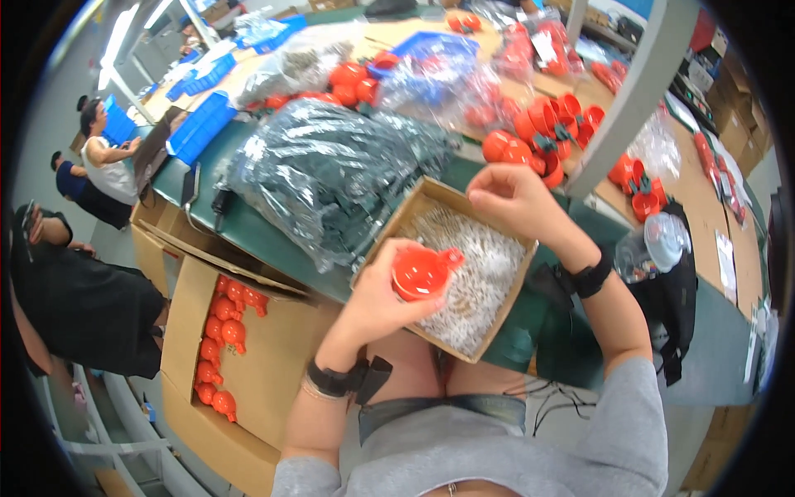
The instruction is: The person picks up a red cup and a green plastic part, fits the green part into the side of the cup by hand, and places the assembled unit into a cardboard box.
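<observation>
My left hand [368,291] wraps round an orange-red plastic cup [418,275] with a small knob on its side. The cup's open mouth faces up. Below it a shallow cardboard box [439,189] holds a heap of small whitish, silvery pieces [480,286], too fine to name. Over the box's far right corner hovers my right hand [515,197], thumb and fingertips pinched together. Whatever they hold, if anything, is too small to make out.
A big clear bag of dark parts [331,174] lies beyond the box. More orange-red cups [538,124] are piled at the far right near a grey post [638,91]. At lower left, an open carton [265,364] contains several cups. People [108,161] stand at left.
</observation>
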### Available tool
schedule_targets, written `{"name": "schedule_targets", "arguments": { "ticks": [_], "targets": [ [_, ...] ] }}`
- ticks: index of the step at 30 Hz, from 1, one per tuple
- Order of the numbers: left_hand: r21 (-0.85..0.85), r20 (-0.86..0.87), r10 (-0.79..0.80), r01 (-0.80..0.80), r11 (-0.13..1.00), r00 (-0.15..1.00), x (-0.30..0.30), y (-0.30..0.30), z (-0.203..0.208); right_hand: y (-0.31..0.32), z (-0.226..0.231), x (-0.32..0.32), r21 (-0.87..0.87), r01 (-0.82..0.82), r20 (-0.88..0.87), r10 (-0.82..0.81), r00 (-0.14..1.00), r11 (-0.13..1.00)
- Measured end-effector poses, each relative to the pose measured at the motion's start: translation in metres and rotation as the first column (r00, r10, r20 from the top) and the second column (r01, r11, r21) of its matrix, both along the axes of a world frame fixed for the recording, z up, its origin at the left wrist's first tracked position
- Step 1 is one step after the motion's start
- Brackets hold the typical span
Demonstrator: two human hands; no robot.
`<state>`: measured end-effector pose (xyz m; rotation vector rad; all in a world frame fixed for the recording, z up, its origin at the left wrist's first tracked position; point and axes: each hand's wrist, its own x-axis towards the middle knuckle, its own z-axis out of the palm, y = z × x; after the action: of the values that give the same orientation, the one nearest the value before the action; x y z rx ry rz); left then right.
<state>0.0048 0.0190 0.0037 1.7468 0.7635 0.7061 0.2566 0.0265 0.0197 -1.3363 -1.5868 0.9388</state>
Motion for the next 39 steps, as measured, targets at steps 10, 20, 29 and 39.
{"name": "schedule_targets", "arguments": {
  "ticks": [10,20,29,39],
  "targets": [
    [-0.065,0.022,0.054,-0.052,0.997,0.998,0.005,-0.001,-0.011,-0.085,0.044,-0.013,0.064,-0.263,0.382,0.220,0.898,0.963],
    [-0.016,0.050,0.056,-0.056,0.998,0.997,0.003,-0.002,-0.013,-0.175,0.005,-0.051,-0.289,-0.409,0.582,0.498,0.643,0.866],
    [-0.003,0.064,0.072,-0.072,0.997,0.995,0.002,-0.005,-0.014,-0.188,-0.137,-0.108,-0.250,-0.339,0.486,0.420,0.766,0.907],
    [0.039,0.106,0.064,-0.068,0.997,0.992,0.003,-0.004,-0.018,-0.150,-0.178,-0.113,-0.089,0.016,0.137,-0.004,0.991,0.996]
  ]
}}
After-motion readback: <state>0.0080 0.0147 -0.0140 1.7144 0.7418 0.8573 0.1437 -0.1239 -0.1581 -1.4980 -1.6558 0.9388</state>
